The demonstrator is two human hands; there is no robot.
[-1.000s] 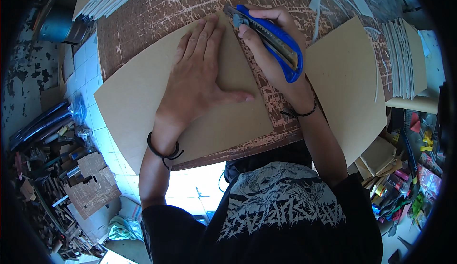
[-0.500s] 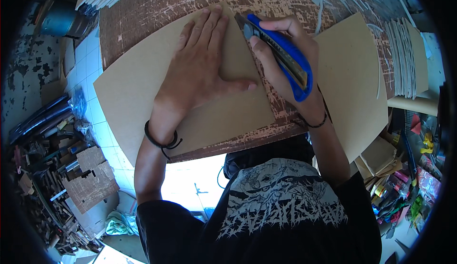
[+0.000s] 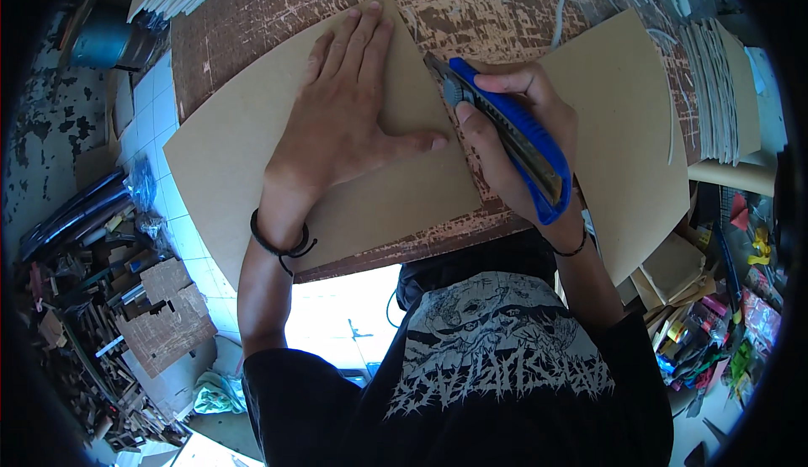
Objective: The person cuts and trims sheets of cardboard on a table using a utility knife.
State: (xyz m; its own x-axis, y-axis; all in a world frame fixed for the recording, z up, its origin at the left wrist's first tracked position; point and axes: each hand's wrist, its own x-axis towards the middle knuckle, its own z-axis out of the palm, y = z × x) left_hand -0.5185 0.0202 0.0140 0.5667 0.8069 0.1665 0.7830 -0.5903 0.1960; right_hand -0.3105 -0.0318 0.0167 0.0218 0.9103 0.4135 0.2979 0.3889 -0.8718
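Two-handed at a scratched table (image 3: 471, 13), rests the left hand (image 3: 341, 109) flat, thumb out, on a cardboard sheet (image 3: 404, 198) lying there; curls the right hand (image 3: 556, 116) round a blue knife (image 3: 528, 133), blade (image 3: 433, 64) just beside the sheet's right edge, second sheet (image 3: 635, 130) farther right.

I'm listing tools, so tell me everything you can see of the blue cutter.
The blue cutter has a plastic-looking body with a long dark central channel and a grey ribbed knob near its front. It slants up-left, gripped by the right hand, its tip beside the brown sheet; contact there is unclear.
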